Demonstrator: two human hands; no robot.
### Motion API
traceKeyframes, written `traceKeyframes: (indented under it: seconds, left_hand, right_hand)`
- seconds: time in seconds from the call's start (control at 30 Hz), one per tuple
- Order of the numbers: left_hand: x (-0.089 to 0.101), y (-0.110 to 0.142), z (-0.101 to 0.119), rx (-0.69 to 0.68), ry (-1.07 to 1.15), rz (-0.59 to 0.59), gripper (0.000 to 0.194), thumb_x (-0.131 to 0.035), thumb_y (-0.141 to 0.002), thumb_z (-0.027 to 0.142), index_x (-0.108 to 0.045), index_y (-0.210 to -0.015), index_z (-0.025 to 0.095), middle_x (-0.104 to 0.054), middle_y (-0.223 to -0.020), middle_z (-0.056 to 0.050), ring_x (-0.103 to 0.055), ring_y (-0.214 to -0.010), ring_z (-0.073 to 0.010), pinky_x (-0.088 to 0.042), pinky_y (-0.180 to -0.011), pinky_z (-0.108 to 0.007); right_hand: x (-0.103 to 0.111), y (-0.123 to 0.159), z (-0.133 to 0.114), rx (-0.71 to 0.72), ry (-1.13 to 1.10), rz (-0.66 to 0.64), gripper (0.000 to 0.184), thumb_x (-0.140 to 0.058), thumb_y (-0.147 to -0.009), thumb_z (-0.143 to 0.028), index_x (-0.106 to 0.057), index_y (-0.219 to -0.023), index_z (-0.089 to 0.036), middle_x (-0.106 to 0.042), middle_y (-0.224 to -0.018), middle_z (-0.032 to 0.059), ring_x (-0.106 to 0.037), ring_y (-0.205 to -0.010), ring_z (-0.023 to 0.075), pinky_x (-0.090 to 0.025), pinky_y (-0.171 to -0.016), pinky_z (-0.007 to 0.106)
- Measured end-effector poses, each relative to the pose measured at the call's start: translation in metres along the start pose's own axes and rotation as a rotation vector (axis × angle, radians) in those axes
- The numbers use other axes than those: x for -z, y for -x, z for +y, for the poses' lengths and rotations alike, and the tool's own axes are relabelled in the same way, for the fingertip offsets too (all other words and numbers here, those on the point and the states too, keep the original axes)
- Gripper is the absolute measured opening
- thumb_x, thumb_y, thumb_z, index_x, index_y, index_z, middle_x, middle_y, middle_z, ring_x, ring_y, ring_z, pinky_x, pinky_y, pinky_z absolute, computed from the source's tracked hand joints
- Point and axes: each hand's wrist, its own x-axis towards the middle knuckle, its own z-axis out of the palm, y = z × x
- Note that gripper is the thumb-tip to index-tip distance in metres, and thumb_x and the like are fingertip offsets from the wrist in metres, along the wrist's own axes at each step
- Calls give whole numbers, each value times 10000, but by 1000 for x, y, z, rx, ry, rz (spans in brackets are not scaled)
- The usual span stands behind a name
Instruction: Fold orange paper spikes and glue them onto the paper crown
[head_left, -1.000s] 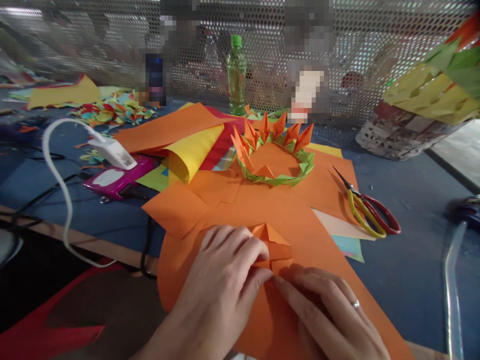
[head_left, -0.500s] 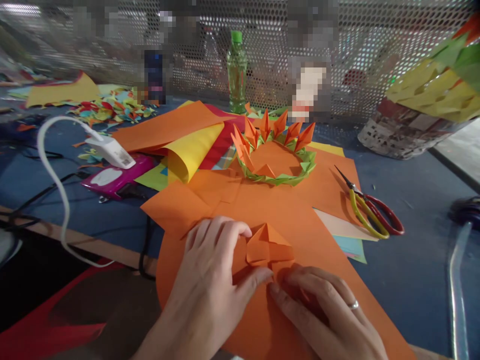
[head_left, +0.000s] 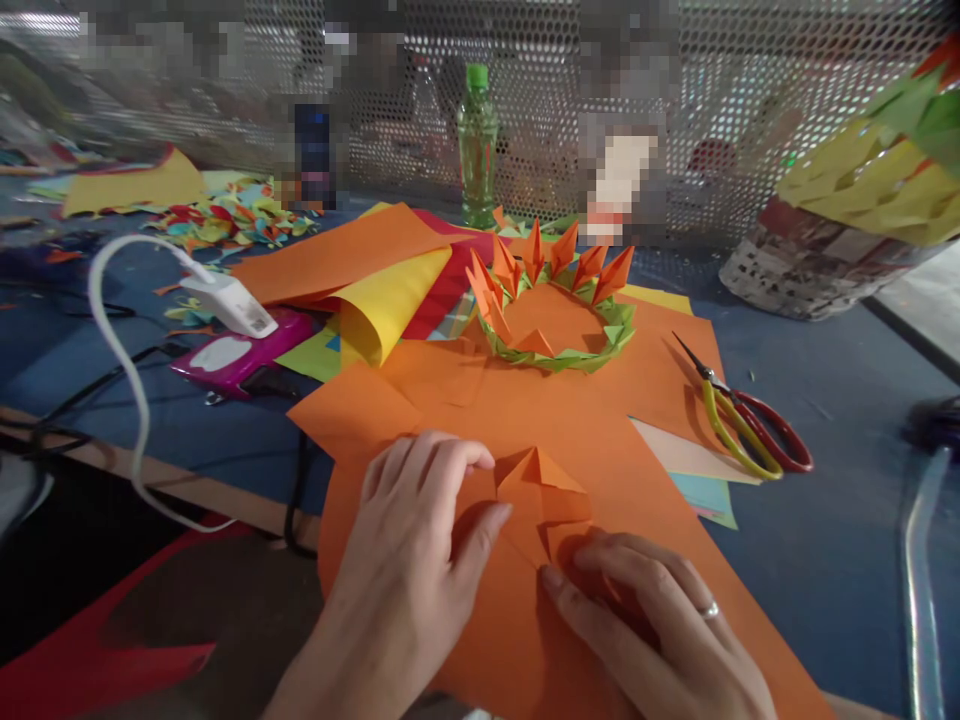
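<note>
A partly folded piece of orange paper (head_left: 544, 495) lies on larger orange sheets (head_left: 517, 415), its peak pointing away from me. At its left edge rests my left hand (head_left: 427, 540), open, the index fingertip by the paper and the thumb apart from it. My right hand (head_left: 652, 610), with a ring on one finger, pinches the lower right part of the folded paper between thumb and fingers. Part of that grip is hidden under the fingers. Behind them stands a ring of green folded paper (head_left: 592, 355) with several orange points along it.
Red-and-yellow-handled scissors (head_left: 739, 420) lie to the right. Rolled yellow paper (head_left: 390, 300), a magenta device (head_left: 244, 355) and a white charger (head_left: 232, 305) are at left. A green bottle (head_left: 478, 150), paper scraps (head_left: 232, 212) and a paper-strip basket (head_left: 817, 240) stand farther back.
My left thumb has lifted off the folded paper and drawn back left, uncovering its lower middle. The right hand keeps its pinch. The whole view has shifted slightly.
</note>
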Motion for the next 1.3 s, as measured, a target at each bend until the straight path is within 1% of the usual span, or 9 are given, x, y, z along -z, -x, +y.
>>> traceKeyframes:
  seconds: [0.17,0.33,0.43,0.5,0.67,0.83,0.9,1.03,1.3]
  left_hand:
    - [-10,22,14,-183,-13,215,293,-518,-958,44,-631,-1190,182,-656,-1106,-73,-604,-1047,-220,-418,-1051,-447]
    - [-34,47,13,-408,32,285,316,-447,-1052,193,-669,-1270,132,-736,-1233,-66,-648,-1206,-184,-445,-1133,-329]
    - [-41,50,7,-427,27,284,329,-454,-1068,258,-675,-1274,126,-740,-1266,-60,-644,-1246,-185,-399,-1187,-340]
    - [-42,50,4,-439,46,289,315,-468,-1066,253,-690,-1249,123,-737,-1278,-62,-635,-1267,-185,-377,-1203,-343]
    - [-46,54,0,-456,61,301,315,-492,-1057,247,-702,-1237,97,-730,-1293,-88,-615,-1297,-195,-361,-1205,-342]
    - [-44,52,0,-475,66,321,304,-467,-1076,273,-724,-1138,124,-746,-1257,-91,-634,-1287,-198,-394,-1185,-349]
    - [-40,51,0,-480,39,272,302,-462,-1080,283,-716,-1145,133,-748,-1257,-86,-638,-1288,-193,-407,-1179,-341]
    - [-32,52,-3,-488,15,182,271,-504,-1066,277,-700,-1181,131,-732,-1292,-100,-618,-1321,-215,-414,-1178,-363]
    - [-33,52,-6,-515,4,175,255,-494,-1065,244,-703,-1175,148,-739,-1282,-86,-638,-1299,-208,-393,-1196,-357]
  right_hand:
    - [-2,5,5,9,-43,-22,247,-528,-1019,-299,-774,-1006,-315,-740,-1059,33,-709,-987,166,-599,-860,283]
    - [3,7,11,-8,-113,-59,196,-549,-1001,-273,-743,-1033,-279,-731,-1039,39,-703,-986,166,-610,-819,274]
    - [13,0,16,140,-165,-93,272,-588,-935,-126,-697,-1158,-237,-708,-1088,61,-673,-1076,168,-588,-875,256]
    - [19,-8,17,171,-155,-105,344,-570,-915,-71,-660,-1219,-204,-678,-1137,83,-648,-1102,158,-568,-889,233]
    - [24,-32,11,96,-31,-237,279,-518,-997,-181,-604,-1259,-223,-636,-1192,79,-613,-1074,172,-552,-906,299]
    - [20,-45,7,41,-59,-286,83,-502,-1012,-208,-574,-1050,-225,-625,-1017,37,-575,-928,180,-519,-822,343]
    - [20,-47,9,2,-104,-322,49,-510,-1017,-220,-556,-1015,-236,-611,-1006,22,-555,-928,174,-488,-825,337]
    - [20,-51,13,-65,-198,-404,91,-506,-1025,-206,-552,-957,-244,-601,-990,0,-531,-927,155,-445,-870,327]
    - [16,-54,7,-134,-177,-387,140,-501,-1032,-227,-542,-899,-237,-590,-952,-2,-497,-892,159,-411,-790,330]
